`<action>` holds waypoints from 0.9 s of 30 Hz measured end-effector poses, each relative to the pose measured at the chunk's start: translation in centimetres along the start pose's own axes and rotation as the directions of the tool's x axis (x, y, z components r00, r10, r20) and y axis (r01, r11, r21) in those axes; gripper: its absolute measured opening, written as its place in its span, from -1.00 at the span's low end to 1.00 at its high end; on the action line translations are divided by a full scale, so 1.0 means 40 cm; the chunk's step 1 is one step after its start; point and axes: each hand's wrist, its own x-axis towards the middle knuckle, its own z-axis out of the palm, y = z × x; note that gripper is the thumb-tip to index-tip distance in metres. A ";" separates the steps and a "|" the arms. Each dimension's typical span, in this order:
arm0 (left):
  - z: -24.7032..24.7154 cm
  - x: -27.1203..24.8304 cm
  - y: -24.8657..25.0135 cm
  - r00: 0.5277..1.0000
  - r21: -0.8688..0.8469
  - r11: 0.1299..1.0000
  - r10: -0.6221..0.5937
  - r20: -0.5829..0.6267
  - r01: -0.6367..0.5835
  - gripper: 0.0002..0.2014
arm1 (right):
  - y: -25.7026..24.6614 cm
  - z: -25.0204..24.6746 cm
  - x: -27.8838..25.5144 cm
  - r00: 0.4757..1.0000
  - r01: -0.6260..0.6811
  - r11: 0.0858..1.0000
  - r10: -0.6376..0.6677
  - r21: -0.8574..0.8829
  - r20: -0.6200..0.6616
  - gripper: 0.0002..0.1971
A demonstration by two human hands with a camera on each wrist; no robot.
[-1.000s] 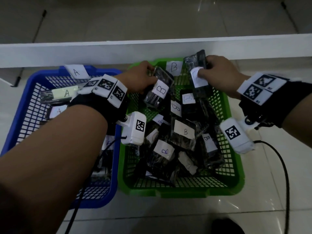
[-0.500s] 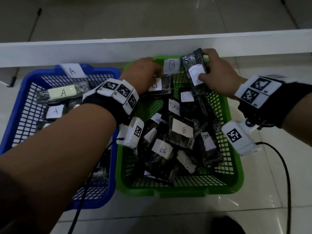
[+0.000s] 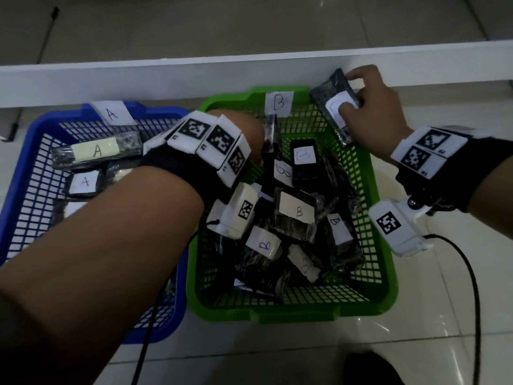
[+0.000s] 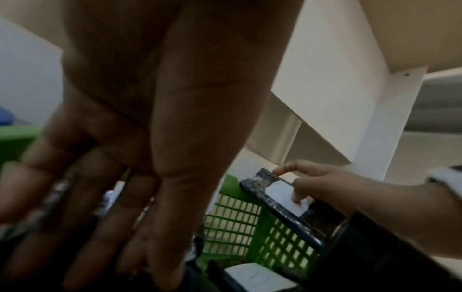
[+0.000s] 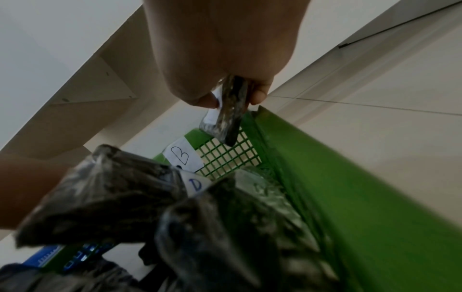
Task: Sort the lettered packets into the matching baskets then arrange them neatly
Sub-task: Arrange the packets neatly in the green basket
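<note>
**A:** Nearest us, the left hand (image 3: pixel 241 140) is reaching down into the green plastic mesh basket (image 3: pixel 383 287), over the heap of small dark plastic-wrapped packets with white paper labels (image 3: pixel 298 215). Has it got one?

**B:** Looks that way. On the left wrist view the fingers (image 4: pixel 105 207) run nearly straight, with a thin, shiny packet edge (image 4: pixel 53 197) pressed between them; it's blurred, so I'd call that likely, not certain.

**A:** And beyond it, the right hand (image 3: pixel 372 115)?

**B:** Clearly holding. Thumb on the white label, fingers curled behind, pinching a dark wrapped packet (image 3: pixel 334 107) by its upper half above the basket's far right corner. The right wrist view shows that packet (image 5: pixel 230 110) hanging from the fingertips just over the green rim.

**A:** How do these things handle?

**B:** My guess is light and fairly stiff inside, with a crinkly, slick film outside. The paper label looks the better gripping spot; pinch across the flat faces, as the right hand does.

**A:** Contents, then?

**B:** Under both hands the green basket, tagged with a paper B label (image 3: pixel 279 102) on its far wall, holds a loose jumble of B packets, overlapping at all angles, so tidying remains. To the left of the left hand, the blue plastic mesh basket (image 3: pixel 16 173), carrying a paper A label (image 3: pixel 112 113), holds a long dark packet with a pale yellow A label (image 3: pixel 97 150) and at least one more A packet beside it.
</note>
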 end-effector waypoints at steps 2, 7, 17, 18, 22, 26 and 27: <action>-0.004 0.002 -0.010 1.000 0.043 0.999 0.010 0.027 -0.011 -0.58 | 0.003 -0.001 -0.007 1.000 0.003 1.000 -0.003 0.007 0.022 -0.59; -0.015 -0.012 -0.037 1.000 0.027 0.999 -0.026 -0.017 0.026 -0.65 | -0.006 -0.003 -0.011 0.997 -0.075 0.994 0.076 0.082 -0.009 -0.71; -0.012 -0.032 0.053 0.977 -0.241 0.947 0.207 -0.054 -0.214 -0.58 | -0.064 -0.011 0.038 0.919 0.204 0.771 0.061 -0.603 0.390 -0.76; -0.005 -0.031 0.063 0.974 -0.233 0.946 0.221 -0.040 -0.224 -0.55 | -0.066 -0.004 0.038 0.917 0.217 0.756 0.058 -0.618 0.394 -0.77; 0.024 -0.024 0.063 0.981 -0.236 0.954 0.195 0.014 -0.187 -0.49 | -0.053 0.008 0.004 0.930 0.240 0.646 0.062 -0.724 0.363 -0.90; 0.040 -0.024 0.052 0.989 -0.504 0.855 0.149 0.014 -0.122 -0.41 | -0.044 0.004 -0.020 0.945 0.233 0.571 0.057 -0.787 0.321 -0.78; 0.035 -0.026 0.047 0.989 -0.537 0.836 0.147 0.017 -0.115 -0.38 | -0.041 0.006 -0.018 0.947 0.220 0.584 0.063 -0.781 0.314 -0.74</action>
